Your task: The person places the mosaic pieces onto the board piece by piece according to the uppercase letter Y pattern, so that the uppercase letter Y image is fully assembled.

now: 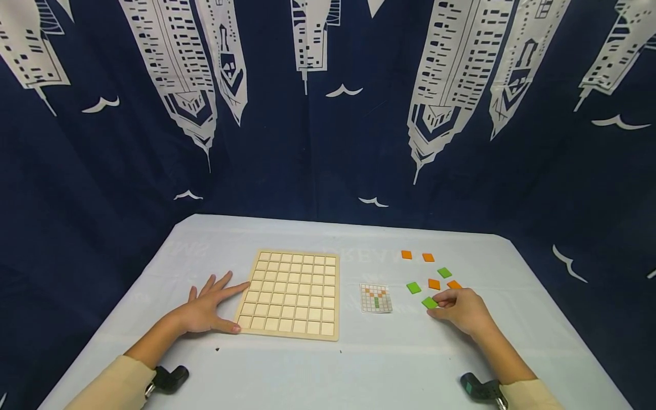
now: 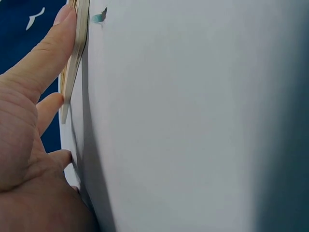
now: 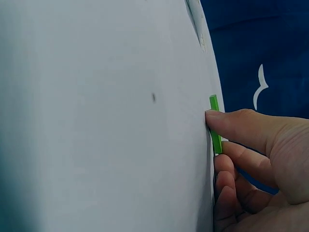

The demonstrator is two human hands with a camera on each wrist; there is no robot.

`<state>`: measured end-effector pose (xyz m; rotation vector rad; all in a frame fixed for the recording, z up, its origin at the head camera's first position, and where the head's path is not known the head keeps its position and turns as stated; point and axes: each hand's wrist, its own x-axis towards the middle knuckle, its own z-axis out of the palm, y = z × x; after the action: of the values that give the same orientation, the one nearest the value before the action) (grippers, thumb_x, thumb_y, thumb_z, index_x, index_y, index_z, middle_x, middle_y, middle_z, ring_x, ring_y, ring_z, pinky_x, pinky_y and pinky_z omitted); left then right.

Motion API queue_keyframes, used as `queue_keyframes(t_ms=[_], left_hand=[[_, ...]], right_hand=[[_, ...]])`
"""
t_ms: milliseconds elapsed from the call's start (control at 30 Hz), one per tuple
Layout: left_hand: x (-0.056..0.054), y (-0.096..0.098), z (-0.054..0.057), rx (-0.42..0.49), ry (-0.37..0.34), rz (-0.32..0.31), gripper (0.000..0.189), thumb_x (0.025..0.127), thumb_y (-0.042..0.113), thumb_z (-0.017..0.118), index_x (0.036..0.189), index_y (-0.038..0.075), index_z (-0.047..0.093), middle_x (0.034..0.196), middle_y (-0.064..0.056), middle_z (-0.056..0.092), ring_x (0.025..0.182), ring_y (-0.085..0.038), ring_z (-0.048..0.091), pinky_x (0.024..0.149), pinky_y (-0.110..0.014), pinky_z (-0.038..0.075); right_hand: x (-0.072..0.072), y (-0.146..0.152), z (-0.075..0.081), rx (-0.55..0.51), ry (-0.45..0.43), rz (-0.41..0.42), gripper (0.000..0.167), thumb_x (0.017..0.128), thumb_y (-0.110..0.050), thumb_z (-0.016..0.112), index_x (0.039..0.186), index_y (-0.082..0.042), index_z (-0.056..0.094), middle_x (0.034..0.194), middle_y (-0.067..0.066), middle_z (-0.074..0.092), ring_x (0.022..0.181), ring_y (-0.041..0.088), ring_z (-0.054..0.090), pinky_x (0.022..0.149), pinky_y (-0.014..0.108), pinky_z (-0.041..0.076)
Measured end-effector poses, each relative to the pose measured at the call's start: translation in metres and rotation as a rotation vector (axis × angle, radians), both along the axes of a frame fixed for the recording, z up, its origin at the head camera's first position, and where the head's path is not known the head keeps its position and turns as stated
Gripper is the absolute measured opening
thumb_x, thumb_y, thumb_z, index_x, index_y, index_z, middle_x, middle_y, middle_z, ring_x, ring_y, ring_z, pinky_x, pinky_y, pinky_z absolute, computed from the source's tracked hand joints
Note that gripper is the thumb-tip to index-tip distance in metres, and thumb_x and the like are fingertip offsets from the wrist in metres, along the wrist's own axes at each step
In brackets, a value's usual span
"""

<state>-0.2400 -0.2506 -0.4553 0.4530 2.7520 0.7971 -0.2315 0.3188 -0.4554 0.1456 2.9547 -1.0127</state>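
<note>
A pale wooden grid board lies flat on the table, its squares bare. My left hand is spread beside it, with thumb and a fingertip touching the board's left edge; the left wrist view shows the thumb against the board's side. Over on the right, my right hand pinches a green square tile between thumb and fingers. In the right wrist view that green tile stands edge-on under the thumb. A small pattern card with orange and green squares lies between board and tiles.
Two other green tiles and several orange tiles lie loose around the right hand. The white table ends at a dark blue printed curtain. A small dark speck sits in front of the board.
</note>
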Motion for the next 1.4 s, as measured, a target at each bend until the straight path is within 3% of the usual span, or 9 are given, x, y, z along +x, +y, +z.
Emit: queue_keyframes(t_ms=[467,833,1400], left_hand=[[0.0015,0.0004,0.0016,0.002,-0.009,0.003,0.107,0.065,0.052,0.092,0.156,0.023,0.044,0.169,-0.029,0.01,0.151,-0.063,-0.006,0.105,-0.087,-0.012],[0.0004,0.0009,0.0007,0.006,-0.002,0.003,0.107,0.064,0.052,0.092,0.156,0.024,0.045,0.169,-0.028,0.01,0.151,-0.063,-0.006,0.105,-0.087,-0.012],[0.0002,0.0006,0.0004,0.015,-0.005,0.001,0.107,0.064,0.051,0.093,0.156,0.024,0.045,0.169,-0.029,0.009,0.151,-0.063,-0.007,0.105,-0.087,-0.013]], right_hand=[[-0.0004,0.0006,-0.0023,-0.027,-0.016,-0.018,0.041,0.076,-0.022,0.09,0.108,0.0,0.077,0.085,0.001,0.071,0.08,0.016,0.058,0.064,0.024,0.044],[0.0031,0.0013,-0.0037,-0.088,0.047,0.04,0.04,0.077,-0.019,0.09,0.108,0.002,0.077,0.085,0.004,0.073,0.074,0.011,0.062,0.063,0.022,0.05],[0.0055,-0.0035,-0.0034,-0.164,0.11,0.064,0.036,0.079,-0.014,0.088,0.108,0.003,0.077,0.09,0.007,0.078,0.076,0.009,0.07,0.067,0.019,0.057]])
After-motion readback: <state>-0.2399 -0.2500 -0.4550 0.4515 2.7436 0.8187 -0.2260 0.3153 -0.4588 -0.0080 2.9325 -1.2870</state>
